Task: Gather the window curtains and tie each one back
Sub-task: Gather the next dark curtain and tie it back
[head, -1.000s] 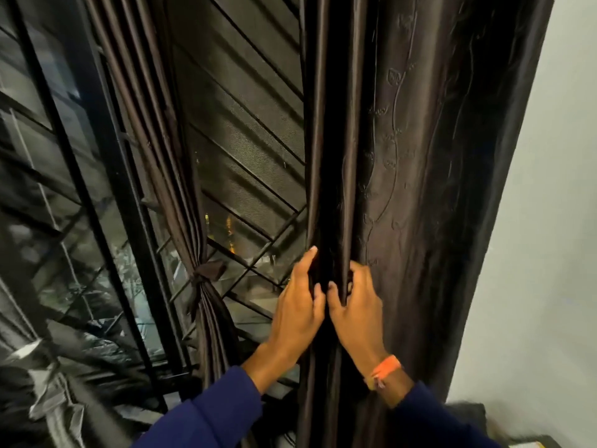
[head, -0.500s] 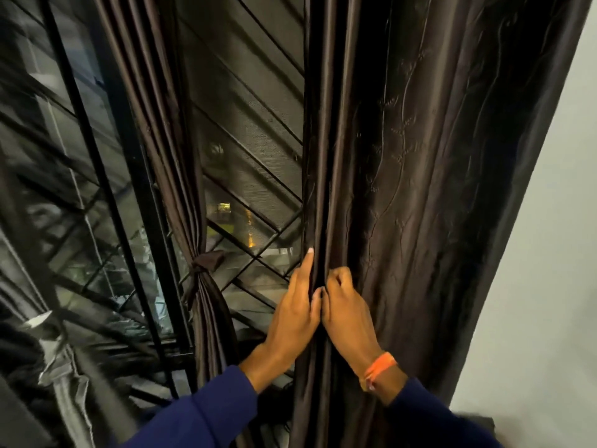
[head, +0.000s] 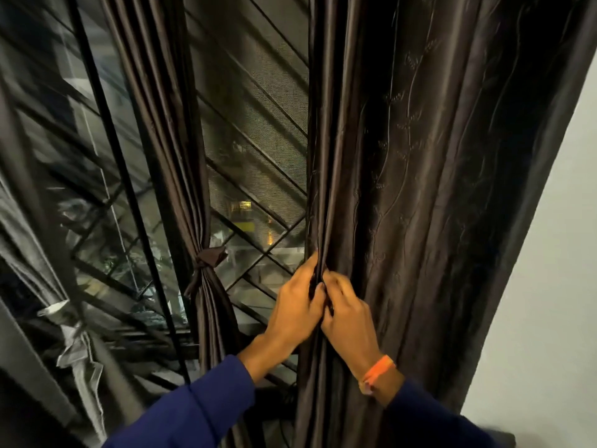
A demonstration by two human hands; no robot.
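Observation:
A dark brown embroidered curtain (head: 420, 189) hangs loose on the right side of the window. My left hand (head: 295, 305) grips its left edge folds from the window side. My right hand (head: 347, 315), with an orange band at the wrist, pinches the same folds from the front, touching the left hand. Left of them a second brown curtain (head: 161, 124) hangs gathered, cinched by a knotted tie-back (head: 210, 258) at about hand height.
A black window grille (head: 258, 156) with diagonal bars and mesh fills the gap between the curtains. A black frame post (head: 129, 195) stands left of the tied curtain. A white wall (head: 549, 286) borders the right curtain.
Both hands have closed together on the curtain's left edge; the left fingers, straight before, now curl round the folds. The view has shifted slightly.

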